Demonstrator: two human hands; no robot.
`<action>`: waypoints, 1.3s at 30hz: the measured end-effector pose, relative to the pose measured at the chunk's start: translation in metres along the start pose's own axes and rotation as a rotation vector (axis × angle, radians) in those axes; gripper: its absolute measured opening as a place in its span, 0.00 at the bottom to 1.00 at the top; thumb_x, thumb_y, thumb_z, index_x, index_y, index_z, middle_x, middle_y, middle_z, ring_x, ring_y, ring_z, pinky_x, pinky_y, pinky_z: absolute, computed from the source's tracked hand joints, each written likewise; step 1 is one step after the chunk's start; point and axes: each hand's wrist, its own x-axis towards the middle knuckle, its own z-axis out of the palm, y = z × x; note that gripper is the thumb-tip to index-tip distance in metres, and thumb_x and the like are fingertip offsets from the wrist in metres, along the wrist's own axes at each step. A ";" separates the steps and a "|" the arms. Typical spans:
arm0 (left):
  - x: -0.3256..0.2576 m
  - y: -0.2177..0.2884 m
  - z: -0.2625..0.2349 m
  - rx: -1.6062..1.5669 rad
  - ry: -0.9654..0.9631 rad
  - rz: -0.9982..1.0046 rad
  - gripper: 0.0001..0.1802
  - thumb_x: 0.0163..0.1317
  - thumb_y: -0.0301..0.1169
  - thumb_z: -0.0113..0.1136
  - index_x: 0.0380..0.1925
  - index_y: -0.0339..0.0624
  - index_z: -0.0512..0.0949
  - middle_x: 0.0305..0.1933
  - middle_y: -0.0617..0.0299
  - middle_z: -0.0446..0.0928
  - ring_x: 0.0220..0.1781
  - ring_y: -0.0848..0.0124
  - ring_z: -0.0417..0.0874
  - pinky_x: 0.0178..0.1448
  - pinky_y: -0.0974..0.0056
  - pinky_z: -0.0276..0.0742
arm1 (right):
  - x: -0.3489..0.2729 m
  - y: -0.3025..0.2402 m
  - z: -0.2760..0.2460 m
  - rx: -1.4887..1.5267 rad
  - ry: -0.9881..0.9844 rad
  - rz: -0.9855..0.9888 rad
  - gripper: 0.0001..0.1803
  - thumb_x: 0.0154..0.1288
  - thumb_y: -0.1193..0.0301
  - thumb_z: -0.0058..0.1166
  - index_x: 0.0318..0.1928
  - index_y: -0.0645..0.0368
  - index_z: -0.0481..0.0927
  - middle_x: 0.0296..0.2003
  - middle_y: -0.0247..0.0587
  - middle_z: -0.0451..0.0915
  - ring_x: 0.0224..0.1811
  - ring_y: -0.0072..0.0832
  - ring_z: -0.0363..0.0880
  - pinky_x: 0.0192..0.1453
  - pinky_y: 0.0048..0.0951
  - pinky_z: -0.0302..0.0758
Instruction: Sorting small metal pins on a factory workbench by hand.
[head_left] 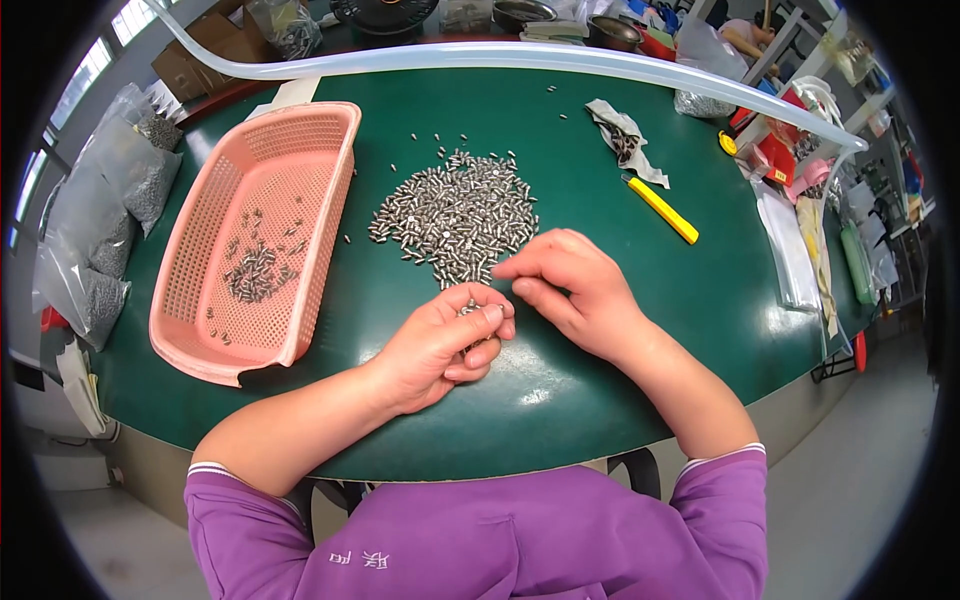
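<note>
Pile of small metal pins [458, 215] sits mid-surface [600, 330], green one. Left hand [440, 345] is curled around a few pins at the pile's near edge, right hand [570, 290] pinching just beside it. Pink basket [262, 235] on the left has some pins too.

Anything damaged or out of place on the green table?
The pink basket has a broken front rim, a jagged gap at its near corner. A few small metal pins lie scattered beyond the main pile. Left hand holds several pins.

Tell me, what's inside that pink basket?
The pink basket holds a small scatter of metal pins on its mesh floor. Nothing covers them; its near corner is broken.
</note>
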 end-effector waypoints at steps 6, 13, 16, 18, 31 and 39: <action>-0.001 0.002 0.002 0.003 0.022 -0.010 0.06 0.69 0.32 0.48 0.41 0.44 0.70 0.37 0.60 0.70 0.22 0.82 0.61 0.19 0.80 0.52 | -0.002 0.012 0.006 -0.256 -0.009 -0.007 0.12 0.53 0.74 0.60 0.40 0.52 0.81 0.34 0.34 0.75 0.41 0.34 0.74 0.44 0.33 0.73; 0.000 0.003 0.000 -0.005 0.027 -0.023 0.07 0.69 0.33 0.47 0.41 0.43 0.71 0.37 0.59 0.70 0.22 0.81 0.62 0.19 0.79 0.53 | -0.003 0.012 0.005 -0.275 -0.084 0.073 0.08 0.51 0.73 0.61 0.33 0.55 0.79 0.33 0.34 0.74 0.40 0.35 0.72 0.44 0.35 0.73; -0.001 0.003 0.000 -0.011 0.022 -0.018 0.07 0.68 0.32 0.47 0.41 0.42 0.71 0.38 0.59 0.70 0.22 0.80 0.62 0.20 0.78 0.53 | -0.002 0.010 0.004 -0.272 -0.078 0.077 0.07 0.52 0.73 0.61 0.32 0.55 0.77 0.33 0.35 0.75 0.40 0.34 0.74 0.44 0.34 0.73; -0.001 0.004 0.000 -0.014 0.011 -0.016 0.08 0.68 0.32 0.47 0.42 0.42 0.71 0.38 0.58 0.70 0.23 0.79 0.63 0.20 0.78 0.54 | -0.002 0.008 0.004 -0.152 -0.033 0.117 0.06 0.54 0.75 0.60 0.33 0.56 0.78 0.32 0.34 0.76 0.38 0.33 0.75 0.42 0.32 0.73; 0.000 -0.001 0.000 0.007 0.019 0.002 0.10 0.67 0.29 0.51 0.47 0.44 0.67 0.39 0.61 0.71 0.24 0.82 0.62 0.20 0.80 0.54 | 0.002 -0.012 -0.004 0.100 0.016 -0.183 0.11 0.50 0.80 0.62 0.36 0.56 0.82 0.33 0.32 0.81 0.35 0.29 0.79 0.41 0.30 0.74; -0.001 0.002 0.001 0.004 0.021 -0.004 0.06 0.69 0.32 0.49 0.42 0.44 0.69 0.37 0.60 0.70 0.22 0.82 0.61 0.19 0.80 0.52 | 0.002 -0.008 -0.004 -0.041 0.064 -0.054 0.16 0.53 0.78 0.58 0.44 0.53 0.80 0.34 0.35 0.79 0.38 0.37 0.77 0.43 0.34 0.74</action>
